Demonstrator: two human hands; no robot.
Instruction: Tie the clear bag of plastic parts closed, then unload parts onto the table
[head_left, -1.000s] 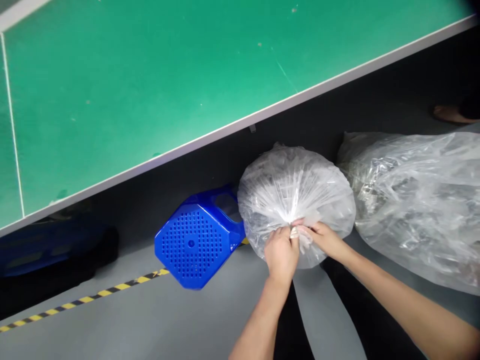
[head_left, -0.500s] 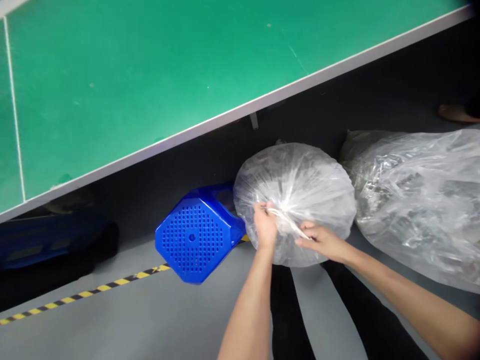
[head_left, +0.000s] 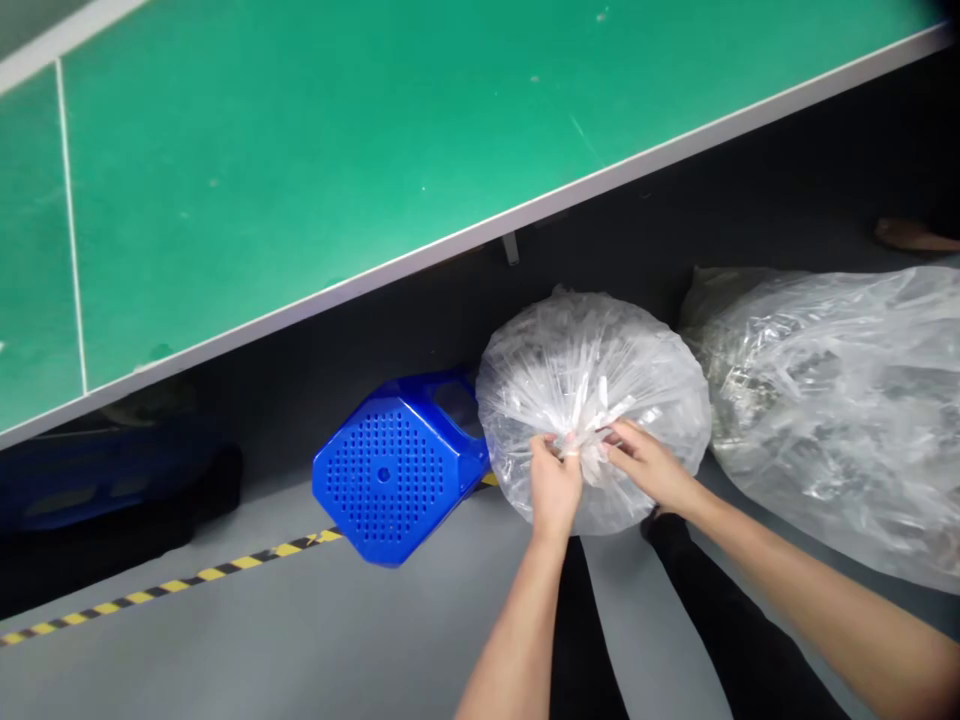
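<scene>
Head view: the clear bag [head_left: 600, 350] sits right of the blue stool [head_left: 382, 475], its neck gathered, though I cannot tell whether it is secured. My left hand [head_left: 555, 485] pinches the bunched plastic, nearly closed; my right hand [head_left: 651, 468] is half open at the bunch, its grip unclear, with another bag [head_left: 847, 400] farther right and the green table [head_left: 337, 150] beyond.

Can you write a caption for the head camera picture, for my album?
Two hands, left and right, at the gathered top of a clear plastic bag.
</scene>
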